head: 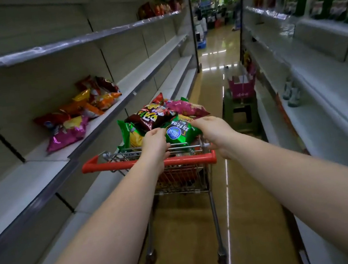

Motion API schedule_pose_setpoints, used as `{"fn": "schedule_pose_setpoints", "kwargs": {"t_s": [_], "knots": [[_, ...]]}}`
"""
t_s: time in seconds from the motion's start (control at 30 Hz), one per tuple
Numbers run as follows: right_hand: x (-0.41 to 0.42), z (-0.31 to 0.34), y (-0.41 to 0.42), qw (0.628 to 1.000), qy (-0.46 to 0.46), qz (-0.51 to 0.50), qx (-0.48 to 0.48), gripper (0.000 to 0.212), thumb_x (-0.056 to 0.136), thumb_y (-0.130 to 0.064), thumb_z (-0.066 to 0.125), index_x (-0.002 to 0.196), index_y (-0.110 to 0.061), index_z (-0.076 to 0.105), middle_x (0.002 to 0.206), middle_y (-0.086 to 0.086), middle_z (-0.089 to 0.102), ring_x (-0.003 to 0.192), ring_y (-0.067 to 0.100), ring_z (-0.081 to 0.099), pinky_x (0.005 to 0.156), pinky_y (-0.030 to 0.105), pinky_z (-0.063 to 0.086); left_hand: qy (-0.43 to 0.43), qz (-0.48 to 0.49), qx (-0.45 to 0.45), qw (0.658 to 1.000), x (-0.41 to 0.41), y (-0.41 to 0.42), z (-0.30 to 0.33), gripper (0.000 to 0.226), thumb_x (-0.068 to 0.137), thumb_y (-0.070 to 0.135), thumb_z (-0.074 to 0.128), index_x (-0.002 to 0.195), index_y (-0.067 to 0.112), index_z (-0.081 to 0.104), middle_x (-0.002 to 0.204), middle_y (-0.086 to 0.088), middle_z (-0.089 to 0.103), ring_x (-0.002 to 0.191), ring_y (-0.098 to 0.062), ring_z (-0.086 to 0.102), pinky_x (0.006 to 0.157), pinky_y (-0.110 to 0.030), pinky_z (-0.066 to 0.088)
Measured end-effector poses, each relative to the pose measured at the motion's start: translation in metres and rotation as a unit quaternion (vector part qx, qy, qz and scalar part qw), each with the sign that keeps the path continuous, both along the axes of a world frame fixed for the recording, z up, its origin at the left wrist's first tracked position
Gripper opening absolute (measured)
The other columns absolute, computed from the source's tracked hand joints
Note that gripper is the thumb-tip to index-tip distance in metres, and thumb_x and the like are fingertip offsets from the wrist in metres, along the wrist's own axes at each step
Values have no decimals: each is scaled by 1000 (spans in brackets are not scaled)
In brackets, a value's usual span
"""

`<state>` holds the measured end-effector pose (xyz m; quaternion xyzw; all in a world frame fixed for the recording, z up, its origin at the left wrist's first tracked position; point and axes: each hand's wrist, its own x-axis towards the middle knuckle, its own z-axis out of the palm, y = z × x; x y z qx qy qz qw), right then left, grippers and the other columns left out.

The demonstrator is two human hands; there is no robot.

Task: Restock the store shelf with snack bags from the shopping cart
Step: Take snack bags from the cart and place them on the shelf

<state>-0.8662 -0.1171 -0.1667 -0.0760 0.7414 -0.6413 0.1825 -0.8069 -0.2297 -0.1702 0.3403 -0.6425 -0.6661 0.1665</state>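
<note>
Narrow store aisle, seen from above and behind a small wire shopping cart [184,175] with a red plastic push bar [150,161]. Cart heaped with snack bags: a shiny green foil bag with a blue round logo [180,132] on top at the near end, a dark brown bag with yellow lettering [150,117] just behind it, a pink bag [187,108] to the right of that, another green bag with yellow print [129,134] at the left edge.

Both bare forearms stretched forward over the push bar. Left hand [155,142] at the left edge of the green foil bag, fingers curled down onto it, thumb under near the cart's wire rim. Right hand [212,129] at the bag's right edge, fingers bent round its corner. Bag held between the two hands, resting on the pile, not lifted clear.

To the left, a long pale metal store shelf [43,156] at about cart height, carrying a loose cluster of bags: a pink foil one [66,134] nearest, orange and red ones [93,98] behind it. More red bags [156,7] on a higher shelf farther down the aisle.

To the right, white shelving [318,78] with dark green packets [334,3] on an upper level. Beside the cart, a green plastic stool [242,112] with a pink carton [241,85] on top, standing on the glossy tan floor [218,41].
</note>
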Motion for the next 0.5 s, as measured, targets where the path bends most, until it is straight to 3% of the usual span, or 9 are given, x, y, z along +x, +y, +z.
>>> {"fn": "schedule_pose_setpoints", "kwargs": {"t_s": [0.1, 0.23, 0.37, 0.5], "knots": [[-50, -6, -1, 999, 11, 46, 6, 38, 87, -30, 58, 122, -14, 56, 115, 6, 60, 109, 26, 56, 98, 46, 46, 4, 39, -2, 999, -43, 1, -5, 36, 100, 24, 41, 134, 14, 45, 103, -3, 51, 98, -20, 52, 82, -34, 45], [-111, -15, 4, 993, 23, 96, 56, 44, 89, -32, 57, 129, -15, 52, 128, 8, 55, 116, 26, 52, 98, 41, 45, -22, 80, 5, 997, -91, 10, -16, 36, 99, 23, 42, 134, 12, 46, 106, -5, 51, 95, -21, 52, 84, -35, 45], [-158, -20, 2, 987, 18, 136, 78, 47, 89, -31, 57, 133, -14, 51, 131, 8, 53, 116, 25, 51, 83, 33, 44, -74, 104, -35, 991, -124, 11, -34, 30, 98, 27, 45, 123, 13, 53, 125, -11, 52, 115, -28, 50, 100, -39, 39], [-188, -28, -12, 978, 25, 184, 97, 44, 90, -28, 55, 131, -13, 50, 130, 8, 52, 105, 20, 47, 75, 29, 39, -109, 138, -44, 983, -146, 1, -44, 23, 97, 28, 47, 114, 16, 57, 117, -13, 51, 109, -31, 49, 93, -36, 40]]}}
